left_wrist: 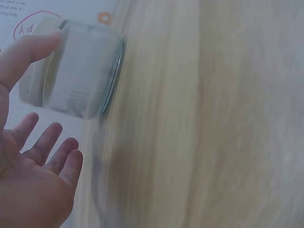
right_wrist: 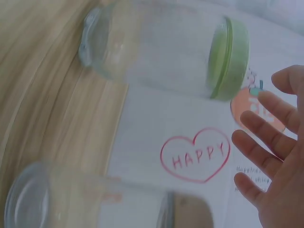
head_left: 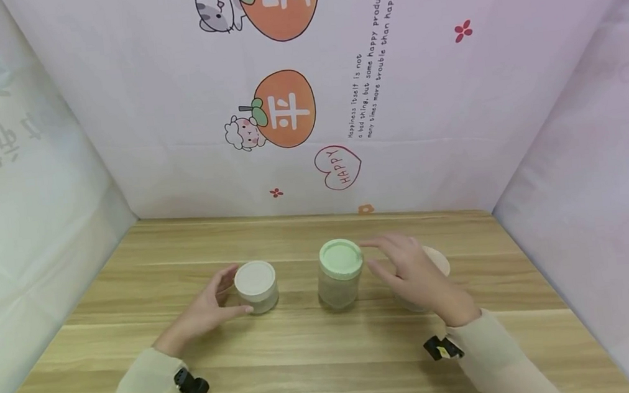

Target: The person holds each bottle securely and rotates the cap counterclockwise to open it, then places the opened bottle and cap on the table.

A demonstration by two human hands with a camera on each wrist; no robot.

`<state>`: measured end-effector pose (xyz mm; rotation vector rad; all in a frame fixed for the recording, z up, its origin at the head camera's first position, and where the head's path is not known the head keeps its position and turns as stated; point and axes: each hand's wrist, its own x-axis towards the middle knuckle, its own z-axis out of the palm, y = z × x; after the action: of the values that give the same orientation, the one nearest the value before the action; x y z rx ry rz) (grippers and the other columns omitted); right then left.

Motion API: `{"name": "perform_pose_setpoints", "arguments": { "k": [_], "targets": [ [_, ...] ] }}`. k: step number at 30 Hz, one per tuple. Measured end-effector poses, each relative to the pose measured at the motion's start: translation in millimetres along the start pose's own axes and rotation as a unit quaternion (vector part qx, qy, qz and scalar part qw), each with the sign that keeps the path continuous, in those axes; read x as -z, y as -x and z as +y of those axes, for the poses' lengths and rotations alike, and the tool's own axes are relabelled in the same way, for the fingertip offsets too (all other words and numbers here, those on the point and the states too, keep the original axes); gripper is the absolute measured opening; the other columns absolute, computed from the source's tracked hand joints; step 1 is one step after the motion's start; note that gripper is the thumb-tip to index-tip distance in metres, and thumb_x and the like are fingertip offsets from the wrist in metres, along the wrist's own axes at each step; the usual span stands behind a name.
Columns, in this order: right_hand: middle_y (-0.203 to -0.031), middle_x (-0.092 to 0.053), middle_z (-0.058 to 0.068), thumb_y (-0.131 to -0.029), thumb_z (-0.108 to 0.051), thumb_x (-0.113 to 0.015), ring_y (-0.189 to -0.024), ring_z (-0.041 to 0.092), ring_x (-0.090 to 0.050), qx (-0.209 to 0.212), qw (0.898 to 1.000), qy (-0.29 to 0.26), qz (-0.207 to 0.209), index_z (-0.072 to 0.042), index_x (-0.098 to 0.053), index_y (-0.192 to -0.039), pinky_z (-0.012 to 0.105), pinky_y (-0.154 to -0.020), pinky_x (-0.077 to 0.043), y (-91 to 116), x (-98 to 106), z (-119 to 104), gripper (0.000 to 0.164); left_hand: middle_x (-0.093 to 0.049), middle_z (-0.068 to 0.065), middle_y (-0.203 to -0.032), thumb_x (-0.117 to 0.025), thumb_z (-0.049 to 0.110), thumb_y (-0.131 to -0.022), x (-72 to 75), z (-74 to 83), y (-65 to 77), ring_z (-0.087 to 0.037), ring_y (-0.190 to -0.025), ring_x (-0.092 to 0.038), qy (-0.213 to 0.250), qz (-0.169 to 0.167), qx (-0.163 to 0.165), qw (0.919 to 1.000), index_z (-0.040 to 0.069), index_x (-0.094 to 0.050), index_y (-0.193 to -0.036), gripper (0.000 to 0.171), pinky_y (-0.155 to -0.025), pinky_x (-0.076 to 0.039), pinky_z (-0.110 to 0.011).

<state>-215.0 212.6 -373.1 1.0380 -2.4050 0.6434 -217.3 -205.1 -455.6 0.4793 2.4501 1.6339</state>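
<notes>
Around a short glass jar (head_left: 257, 282) with an off-white lid, my left hand (head_left: 212, 305) spreads its thumb and fingers. In the left wrist view the thumb overlaps the lid side of this jar (left_wrist: 85, 71), while the other fingers stand apart from it; whether the thumb touches cannot be told. A taller clear jar (head_left: 338, 288) with a pale green lid stands upright in the middle. Just right of it is my right hand (head_left: 411, 269), fingers loosely spread and nothing held. Behind that hand, a third jar with a beige lid (head_left: 438, 260) is partly hidden.
All the jars stand on a wood-grain tabletop (head_left: 285, 374). Printed white cloth (head_left: 413, 169) rises behind it, with plain-looking cloth walls at left (head_left: 30, 215) and right (head_left: 588, 185). A small black camera sits on each wrist.
</notes>
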Motion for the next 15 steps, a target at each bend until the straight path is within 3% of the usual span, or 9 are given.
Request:
{"name": "perform_pose_setpoints", "arguments": {
  "k": [7,15],
  "targets": [
    [-0.128,-0.063,0.003,-0.098,-0.027,-0.061,-0.121,0.023,-0.055,0.03,0.999,0.01,0.002,-0.014,-0.063,-0.129,0.051,-0.101,-0.039,-15.3,-16.2,-16.4,0.033,-0.028,-0.024,-0.157,-0.087,0.025,-0.08,-9.6,1.9,-3.2,-0.049,-0.142,-0.026,0.001,0.003,0.018,0.9998,0.004,-0.019,-0.156,0.104,-0.114,-0.022,-0.06],
    [-0.127,-0.064,0.006,-0.097,-0.026,-0.063,-0.12,0.022,-0.057,0.058,0.998,0.014,0.0,-0.012,-0.064,-0.128,0.051,-0.099,-0.041,-30.4,-28.0,-34.9,0.034,-0.031,-0.024,-0.155,-0.088,0.025,-0.079,-15.9,-1.7,-7.1,-0.047,-0.142,-0.028,0.013,0.008,0.03,0.9994,0.006,-0.019,-0.156,0.106,-0.115,-0.022,-0.057]
  ]
}}
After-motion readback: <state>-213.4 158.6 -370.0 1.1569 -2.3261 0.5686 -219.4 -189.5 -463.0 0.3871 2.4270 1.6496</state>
